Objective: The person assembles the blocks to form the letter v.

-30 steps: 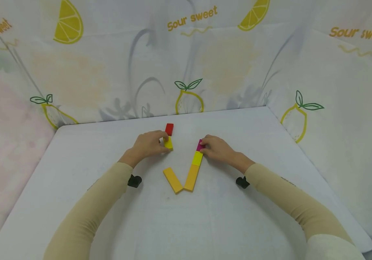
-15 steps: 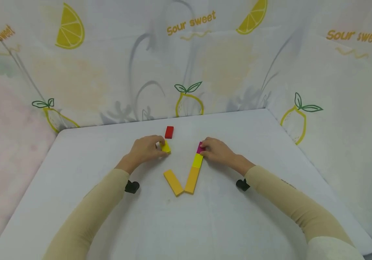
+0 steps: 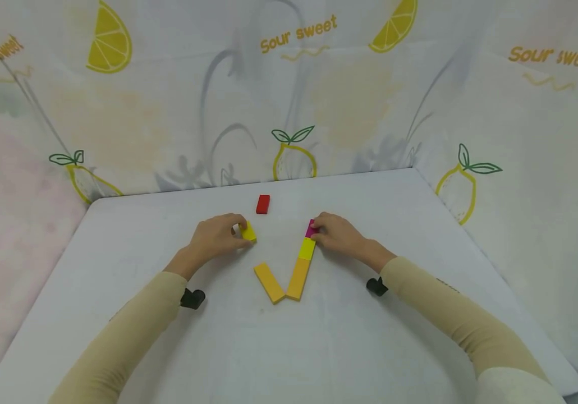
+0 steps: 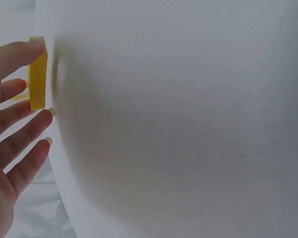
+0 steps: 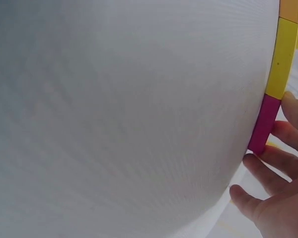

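Note:
My left hand (image 3: 216, 235) pinches a yellow block (image 3: 247, 232) by its ends, between thumb and fingers; in the left wrist view the yellow block (image 4: 37, 74) shows a gap to its shadow on the white surface. My right hand (image 3: 338, 232) has thumb and fingers at the two ends of a magenta block (image 5: 264, 124). That block sits end to end with another yellow block (image 3: 307, 248), which meets a long orange block (image 3: 297, 279). A second orange block (image 3: 270, 283) slants up to the left, its lower end against the first, forming a V.
Behind the hands, a small red block (image 3: 263, 204) lies alone toward the far edge of the white-covered table (image 3: 289, 353). A curtain printed with lemons (image 3: 168, 101) hangs behind the table. Black wrist cameras (image 3: 193, 299) sit under both forearms.
My left hand has carried the yellow block away from the red one, leftward and toward me. My right hand stays at the magenta block.

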`<state>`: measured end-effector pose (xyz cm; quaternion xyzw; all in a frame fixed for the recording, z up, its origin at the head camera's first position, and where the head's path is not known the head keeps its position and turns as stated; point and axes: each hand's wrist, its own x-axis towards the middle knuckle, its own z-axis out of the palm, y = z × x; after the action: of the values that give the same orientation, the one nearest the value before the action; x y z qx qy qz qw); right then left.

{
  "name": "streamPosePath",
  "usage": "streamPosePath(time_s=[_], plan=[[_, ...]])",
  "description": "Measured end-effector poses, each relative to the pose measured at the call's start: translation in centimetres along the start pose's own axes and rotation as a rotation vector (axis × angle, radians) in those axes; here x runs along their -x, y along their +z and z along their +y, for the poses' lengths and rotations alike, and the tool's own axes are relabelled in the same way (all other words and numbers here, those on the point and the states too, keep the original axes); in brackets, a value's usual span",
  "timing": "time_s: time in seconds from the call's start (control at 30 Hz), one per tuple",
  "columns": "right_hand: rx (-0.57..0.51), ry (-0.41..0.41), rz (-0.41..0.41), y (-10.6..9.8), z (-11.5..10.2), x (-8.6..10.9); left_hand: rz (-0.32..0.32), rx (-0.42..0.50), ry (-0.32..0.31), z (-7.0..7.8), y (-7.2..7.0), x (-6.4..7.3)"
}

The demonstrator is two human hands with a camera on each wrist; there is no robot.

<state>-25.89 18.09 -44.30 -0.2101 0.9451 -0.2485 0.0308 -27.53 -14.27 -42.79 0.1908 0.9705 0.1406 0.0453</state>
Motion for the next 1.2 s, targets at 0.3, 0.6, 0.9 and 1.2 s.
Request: streamPosePath(time_s=[0.3, 0.6, 0.9, 1.2], plan=[[0.008, -0.015, 0.007, 0.0, -0.2, 0.1, 0.035, 0.016, 0.026, 0.4, 0.1, 0.8], [0.017, 0.008, -0.006, -0.1, -0.3, 0.1, 0.034, 0.020, 0.031, 0.5, 0.3, 1.8], [0.015, 0.015, -0.013, 0.2, -0.1, 0.2, 0.008, 0.009, 0.021, 0.9, 1.0, 2.5], [0.025, 0.004, -0.006, 0.0, -0.3, 0.1, 0.032, 0.008, 0.026, 1.4, 1.3, 3.3]])
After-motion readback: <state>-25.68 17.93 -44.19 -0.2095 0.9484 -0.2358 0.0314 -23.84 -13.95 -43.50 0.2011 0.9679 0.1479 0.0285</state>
